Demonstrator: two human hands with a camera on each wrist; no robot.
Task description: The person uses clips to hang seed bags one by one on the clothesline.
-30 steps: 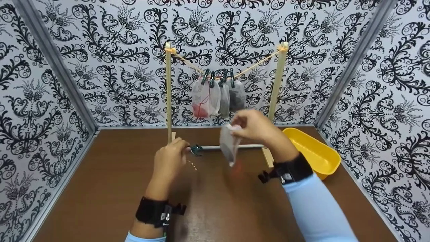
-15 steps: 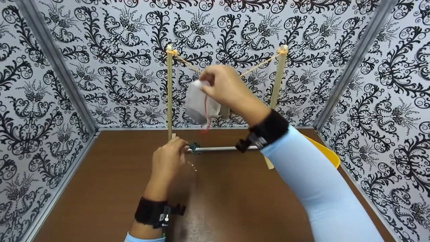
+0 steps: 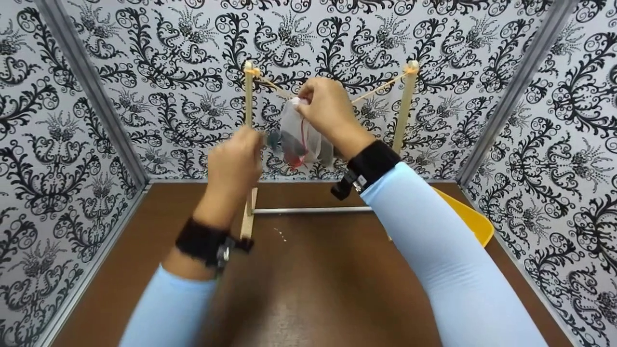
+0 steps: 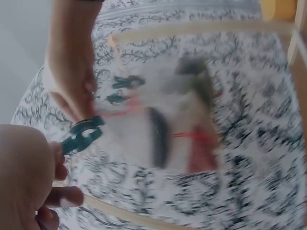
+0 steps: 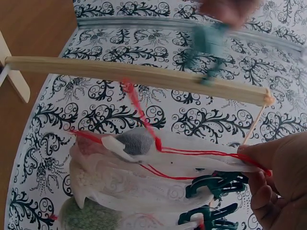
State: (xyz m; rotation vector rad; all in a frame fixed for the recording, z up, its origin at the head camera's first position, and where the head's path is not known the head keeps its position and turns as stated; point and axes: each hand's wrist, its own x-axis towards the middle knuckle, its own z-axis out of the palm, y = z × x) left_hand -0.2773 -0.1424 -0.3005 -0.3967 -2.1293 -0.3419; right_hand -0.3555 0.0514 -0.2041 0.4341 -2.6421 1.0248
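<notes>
My right hand (image 3: pixel 304 102) pinches the top of a white mesh pouch (image 3: pixel 301 140) with a red drawstring and holds it up against the string (image 3: pixel 381 87) of a small wooden drying rack. Other pouches hang behind it, held by green clips (image 5: pixel 216 184). My left hand (image 3: pixel 258 142) is raised just left of the pouch and pinches a green clothespin (image 4: pixel 81 135). In the right wrist view the pouch (image 5: pixel 144 177) hangs from my fingers (image 5: pixel 259 158), and the clothespin (image 5: pixel 208 40) hovers blurred above the wooden post (image 5: pixel 134 74).
The rack's two wooden posts (image 3: pixel 248 120) (image 3: pixel 406 111) stand on feet joined by a metal bar (image 3: pixel 308 210) at the back of the brown table (image 3: pixel 313 289). A yellow tub (image 3: pixel 475 222) sits at the right, partly behind my right arm. Patterned walls enclose three sides.
My left hand lifted the green clothespin from the table by the metal bar up to the string. My right hand carried the pouch up to the string and holds it there.
</notes>
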